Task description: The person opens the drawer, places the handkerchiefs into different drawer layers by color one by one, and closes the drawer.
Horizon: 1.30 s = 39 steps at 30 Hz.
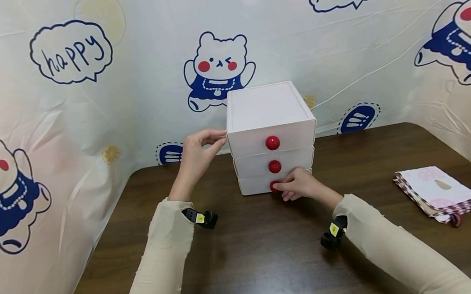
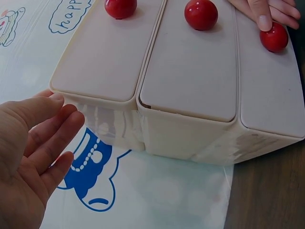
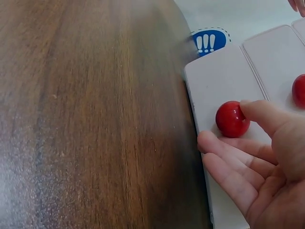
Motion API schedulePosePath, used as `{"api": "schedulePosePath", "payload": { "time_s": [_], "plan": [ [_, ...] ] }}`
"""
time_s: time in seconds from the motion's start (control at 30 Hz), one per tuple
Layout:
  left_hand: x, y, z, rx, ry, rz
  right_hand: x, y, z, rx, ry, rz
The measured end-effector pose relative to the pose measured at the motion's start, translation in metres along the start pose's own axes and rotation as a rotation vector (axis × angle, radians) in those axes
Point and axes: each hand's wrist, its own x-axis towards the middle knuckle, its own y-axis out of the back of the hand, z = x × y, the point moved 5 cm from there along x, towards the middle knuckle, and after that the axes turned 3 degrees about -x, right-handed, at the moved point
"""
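Observation:
A white three-drawer box (image 1: 267,107) stands at the back middle of the table, its drawer fronts flush and each bearing a round red knob. My right hand (image 1: 300,183) is at the bottom drawer and pinches its red knob (image 3: 232,119), the thumb on one side and the forefinger beside it. At the upper left edge of the box my left hand (image 1: 199,152) touches the top drawer's corner with its fingertips. In the left wrist view its fingers (image 2: 59,136) are loosely extended and hold nothing.
A folded cloth (image 1: 439,190) with a checked edge lies on the brown wooden table (image 1: 262,261) at the right. Behind the box hangs a white curtain (image 1: 149,79) printed with bears and the word "happy". Both wrists wear small black cameras.

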Motion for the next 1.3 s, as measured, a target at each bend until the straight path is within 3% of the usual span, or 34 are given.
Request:
{"api": "schedulePosePath", "payload": {
  "time_s": [0.5,1.3],
  "plan": [
    [0.0,0.0,0.0,0.021,-0.018,-0.001,-0.012,-0.002,-0.002,-0.036,0.009,0.014],
    [0.001,-0.001,0.001,0.016,-0.018,0.012,-0.039,-0.011,-0.007,-0.072,0.092,-0.05]
  ]
}}
